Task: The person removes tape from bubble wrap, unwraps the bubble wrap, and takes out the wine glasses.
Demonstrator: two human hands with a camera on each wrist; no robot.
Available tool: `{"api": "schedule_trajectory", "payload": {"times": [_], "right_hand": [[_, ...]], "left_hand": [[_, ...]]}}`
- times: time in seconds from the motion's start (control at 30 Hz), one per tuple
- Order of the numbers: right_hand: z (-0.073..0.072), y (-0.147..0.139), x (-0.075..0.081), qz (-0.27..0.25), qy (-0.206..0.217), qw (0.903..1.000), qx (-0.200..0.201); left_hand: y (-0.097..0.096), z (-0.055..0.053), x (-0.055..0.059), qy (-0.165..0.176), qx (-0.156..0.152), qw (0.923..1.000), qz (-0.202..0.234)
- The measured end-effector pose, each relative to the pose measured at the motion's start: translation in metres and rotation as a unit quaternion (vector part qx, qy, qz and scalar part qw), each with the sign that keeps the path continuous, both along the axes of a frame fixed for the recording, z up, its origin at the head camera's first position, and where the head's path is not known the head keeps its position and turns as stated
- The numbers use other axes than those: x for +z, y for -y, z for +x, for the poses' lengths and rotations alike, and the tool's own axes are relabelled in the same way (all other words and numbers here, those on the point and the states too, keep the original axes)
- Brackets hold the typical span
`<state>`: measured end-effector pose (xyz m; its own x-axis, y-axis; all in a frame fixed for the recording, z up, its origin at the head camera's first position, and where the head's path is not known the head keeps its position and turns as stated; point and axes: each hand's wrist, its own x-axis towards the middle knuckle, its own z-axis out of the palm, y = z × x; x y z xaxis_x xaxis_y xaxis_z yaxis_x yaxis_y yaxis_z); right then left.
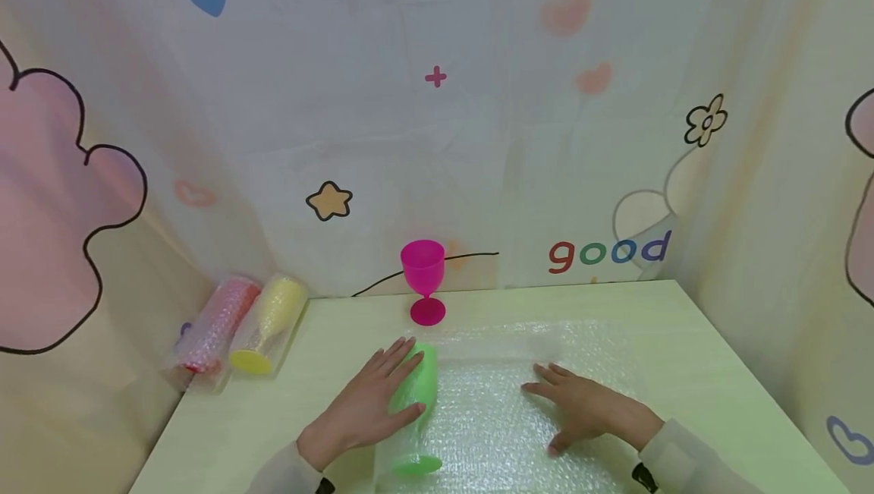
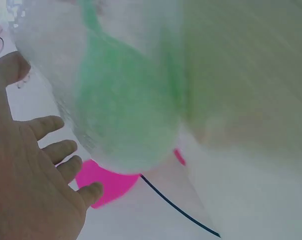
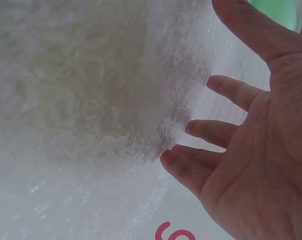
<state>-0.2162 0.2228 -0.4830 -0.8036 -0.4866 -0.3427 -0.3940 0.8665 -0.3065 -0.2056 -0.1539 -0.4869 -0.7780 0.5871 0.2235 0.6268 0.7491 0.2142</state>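
A light green plastic goblet [image 1: 427,380] lies on its side at the left part of a clear bubble wrap sheet [image 1: 492,418], its foot toward the near edge. In the left wrist view the goblet [image 2: 126,110] looks hazy through a layer of the wrap. My left hand [image 1: 369,403] rests over the goblet's bowl, fingers straight and thumb spread toward the stem. On the right, my right hand [image 1: 587,407] is spread over the sheet with fingers extended. The right wrist view shows those fingertips [image 3: 194,127] at the bubble wrap [image 3: 91,100].
Behind the sheet a bright pink goblet [image 1: 423,270] stands upright near the back edge of the table [image 1: 683,372]. At the table's left edge lie a wrapped yellow goblet [image 1: 276,316] and a wrapped red-pink bundle [image 1: 221,319]. A printed curtain [image 1: 382,99] encloses the back and sides.
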Motion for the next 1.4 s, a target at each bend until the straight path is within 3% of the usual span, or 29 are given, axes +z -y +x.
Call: {"api": "schedule_trajectory", "payload": {"times": [0.17,0.37,0.53,0.8,1.27,1.4], "right_hand": [[-0.001,-0.001,0.000,-0.005,0.001,1.0000,-0.001],[-0.001,-0.002,-0.001,-0.003,0.000,1.0000,0.003],[-0.001,-0.002,0.001,-0.005,-0.008,0.9999,0.008],[-0.001,-0.002,-0.001,-0.008,-0.015,0.9998,0.014],[-0.001,-0.001,-0.002,-0.001,-0.009,0.9999,0.010],[-0.001,0.000,-0.001,0.006,-0.005,1.0000,0.003]], "left_hand": [[-0.022,-0.004,0.009,0.005,-0.005,0.9999,-0.009],[-0.026,-0.006,0.001,0.007,-0.003,0.9986,-0.053],[-0.012,-0.005,-0.004,-0.002,0.014,0.9977,-0.066],[0.015,-0.001,-0.009,-0.003,0.034,0.9987,-0.037],[0.050,0.006,-0.023,0.050,0.063,0.9965,0.021],[0.056,0.009,-0.023,0.039,0.066,0.9965,0.033]]}}
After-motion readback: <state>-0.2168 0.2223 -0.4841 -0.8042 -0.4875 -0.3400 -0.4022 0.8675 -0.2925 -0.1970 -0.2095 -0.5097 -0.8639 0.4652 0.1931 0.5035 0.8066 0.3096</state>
